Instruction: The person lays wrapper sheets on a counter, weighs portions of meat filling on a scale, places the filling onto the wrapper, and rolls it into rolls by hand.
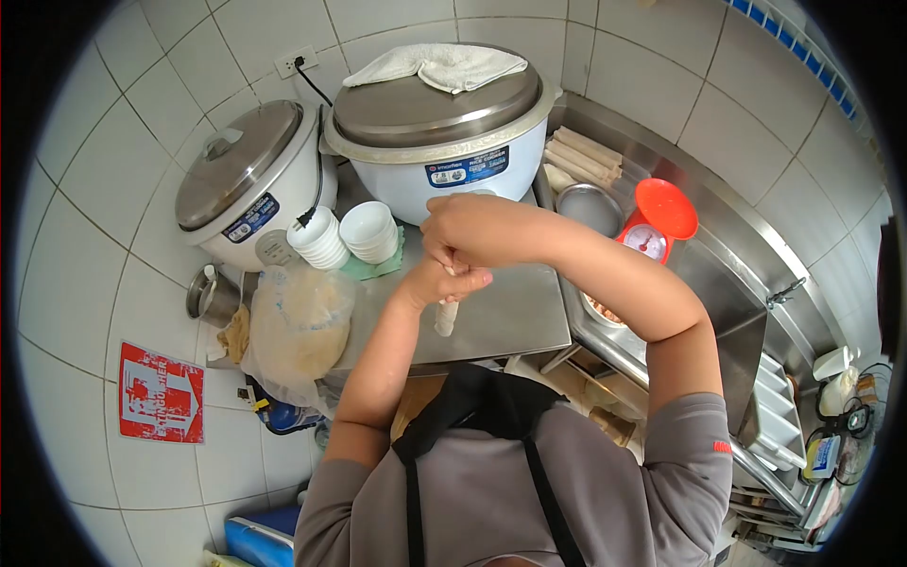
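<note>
A pale, narrow, wrapped-looking item (446, 319) hangs below my hands over the steel counter (520, 312). My left hand (435, 283) is closed around its upper part, thumb pointing right. Just above, my right hand (477, 230) is bent down with its fingers closed on the top end of the same item, touching my left hand. What exactly the item is, I cannot make out. Behind the hands stand a large rice cooker (435, 180) with a white cloth (435, 66) on its lid and stacks of white cups (369, 232) on a green cloth.
A second rice cooker (248, 180) stands at the left, above a metal pot (213, 298) and a filled plastic bag (300, 321). To the right are a red scale (666, 213), a round metal pan (590, 209), pale rolls (584, 157) and a white rack (775, 416).
</note>
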### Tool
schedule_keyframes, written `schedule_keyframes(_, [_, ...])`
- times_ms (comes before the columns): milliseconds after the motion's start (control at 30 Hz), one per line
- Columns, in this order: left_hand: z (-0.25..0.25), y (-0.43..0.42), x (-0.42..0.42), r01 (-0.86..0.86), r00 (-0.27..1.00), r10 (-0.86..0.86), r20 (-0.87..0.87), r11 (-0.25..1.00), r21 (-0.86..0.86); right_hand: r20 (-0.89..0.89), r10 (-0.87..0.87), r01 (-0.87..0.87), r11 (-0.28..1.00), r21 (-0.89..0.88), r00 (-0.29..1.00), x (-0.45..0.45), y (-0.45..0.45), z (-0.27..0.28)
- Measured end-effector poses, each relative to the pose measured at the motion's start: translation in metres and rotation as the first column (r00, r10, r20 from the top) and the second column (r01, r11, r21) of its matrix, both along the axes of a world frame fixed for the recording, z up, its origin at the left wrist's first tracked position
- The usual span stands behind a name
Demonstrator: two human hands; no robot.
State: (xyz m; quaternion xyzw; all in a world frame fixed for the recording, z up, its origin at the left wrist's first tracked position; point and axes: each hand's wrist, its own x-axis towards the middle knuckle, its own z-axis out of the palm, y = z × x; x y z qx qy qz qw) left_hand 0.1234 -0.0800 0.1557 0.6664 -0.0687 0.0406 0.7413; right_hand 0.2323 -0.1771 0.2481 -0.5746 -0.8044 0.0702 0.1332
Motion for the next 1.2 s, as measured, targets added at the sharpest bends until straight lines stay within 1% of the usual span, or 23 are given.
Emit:
schedule_keyframes(67, [0.000, 0.000, 0.001, -0.079, 0.995, 0.080, 0.053, 0.997, -0.019, 0.157, 0.003, -0.018, 0.996, 0.093, 0.988, -0.002, 0.014, -0.003])
schedule_keyframes(100, [0.000, 0.001, 0.001, -0.102, 0.994, 0.102, 0.039, 0.995, -0.005, 0.235, -0.001, -0.032, 0.990, 0.138, 0.972, -0.003, 0.019, -0.005])
schedule_keyframes(200, [0.002, 0.003, 0.001, -0.175, 0.984, 0.175, -0.006, 0.984, 0.018, 0.209, -0.078, 0.048, 0.988, 0.144, 0.975, -0.006, 0.024, -0.010])
schedule_keyframes(267, [0.011, 0.004, -0.001, -0.231, 0.972, 0.231, -0.039, 0.973, 0.014, -0.122, 0.002, 0.021, 0.982, 0.188, 0.993, 0.009, 0.025, -0.009])
schedule_keyframes(300, [0.014, 0.011, -0.001, -0.174, 0.984, 0.176, 0.031, 0.982, -0.073, -0.280, 0.050, 0.012, 0.977, 0.215, 0.959, 0.021, 0.025, -0.007])
schedule_keyframes(333, [0.018, 0.021, -0.002, -0.110, 0.986, 0.128, 0.106, 0.981, -0.158, -0.579, -0.007, 0.079, 0.992, 0.098, 0.815, 0.030, 0.023, -0.007])
schedule_keyframes(367, [0.020, 0.029, -0.003, -0.042, 0.978, 0.088, 0.189, 0.970, -0.238, -0.736, -0.024, 0.056, 0.998, 0.018, 0.677, 0.036, 0.021, -0.019])
schedule_keyframes(433, [0.023, 0.040, -0.008, -0.056, 0.952, 0.147, 0.269, 0.946, -0.318, -0.938, -0.100, -0.045, 0.991, -0.122, 0.331, 0.045, 0.027, -0.063])
schedule_keyframes(500, [0.025, 0.047, -0.012, -0.113, 0.911, 0.247, 0.331, 0.919, -0.377, -0.882, -0.007, -0.314, 0.933, -0.175, 0.471, 0.020, 0.022, -0.112])
schedule_keyframes(567, [0.026, 0.051, -0.015, -0.205, 0.845, 0.379, 0.376, 0.881, -0.427, -0.859, -0.088, -0.385, 0.867, -0.315, 0.505, 0.005, 0.013, -0.123])
schedule_keyframes(667, [0.023, 0.048, -0.024, -0.250, 0.875, 0.444, 0.193, 0.755, -0.606, -0.629, -0.165, -0.071, 0.940, -0.332, 0.760, 0.047, 0.007, -0.109])
schedule_keyframes(700, [0.021, 0.045, -0.026, -0.265, 0.884, 0.451, 0.127, 0.705, -0.657, -0.480, -0.233, 0.069, 0.940, -0.336, 0.846, 0.055, 0.002, -0.085])
schedule_keyframes(733, [-0.001, 0.064, -0.032, 0.018, 0.985, 0.091, 0.144, 0.785, -0.619, -0.321, -0.311, 0.209, 0.927, -0.313, 0.895, 0.060, -0.005, -0.057])
schedule_keyframes(767, [-0.016, 0.064, -0.033, 0.049, 0.998, -0.019, 0.056, 0.794, -0.606, -0.195, -0.301, 0.274, 0.950, -0.152, 0.933, 0.063, -0.008, -0.044])
schedule_keyframes(800, [-0.029, 0.060, -0.035, 0.080, 0.991, -0.126, -0.035, 0.799, -0.596, -0.015, -0.297, 0.295, 0.953, -0.068, 0.955, 0.063, -0.010, -0.035])
schedule_keyframes(833, [-0.042, 0.060, -0.034, 0.114, 0.965, -0.229, -0.126, 0.802, -0.587, 0.168, -0.297, 0.298, 0.954, 0.020, 0.940, 0.061, -0.009, -0.029])
schedule_keyframes(900, [-0.085, 0.066, -0.015, 0.330, 0.898, -0.432, -0.084, 0.787, -0.522, 0.437, -0.239, 0.233, 0.970, 0.070, 0.867, 0.040, -0.004, -0.027])
schedule_keyframes(933, [-0.091, 0.060, -0.008, 0.433, 0.847, -0.527, -0.069, 0.759, -0.486, 0.561, -0.208, 0.195, 0.977, 0.085, 0.801, 0.027, -0.002, -0.028])
schedule_keyframes(967, [-0.096, 0.055, -0.002, 0.417, 0.859, -0.508, -0.066, 0.768, -0.486, 0.554, -0.155, 0.129, 0.988, 0.086, 0.818, 0.016, 0.001, -0.034])
schedule_keyframes(1033, [-0.080, 0.038, 0.007, 0.384, 0.882, -0.467, -0.057, 0.785, -0.485, 0.541, -0.044, -0.007, 0.996, 0.091, 0.840, -0.002, 0.005, -0.043])
schedule_keyframes(1067, [-0.071, 0.033, 0.007, 0.369, 0.892, -0.446, -0.065, 0.805, -0.464, 0.580, -0.069, -0.013, 0.990, 0.137, 0.812, -0.005, 0.001, -0.038])
schedule_keyframes(1167, [-0.069, 0.033, 0.006, 0.426, 0.877, -0.481, -0.005, 0.781, -0.457, 0.564, -0.180, 0.121, 0.983, 0.140, 0.806, -0.003, -0.015, 0.000])
schedule_keyframes(1200, [-0.064, 0.029, 0.007, 0.407, 0.898, -0.440, 0.019, 0.812, -0.419, 0.541, -0.158, 0.071, 0.981, 0.179, 0.826, -0.002, -0.015, -0.002])
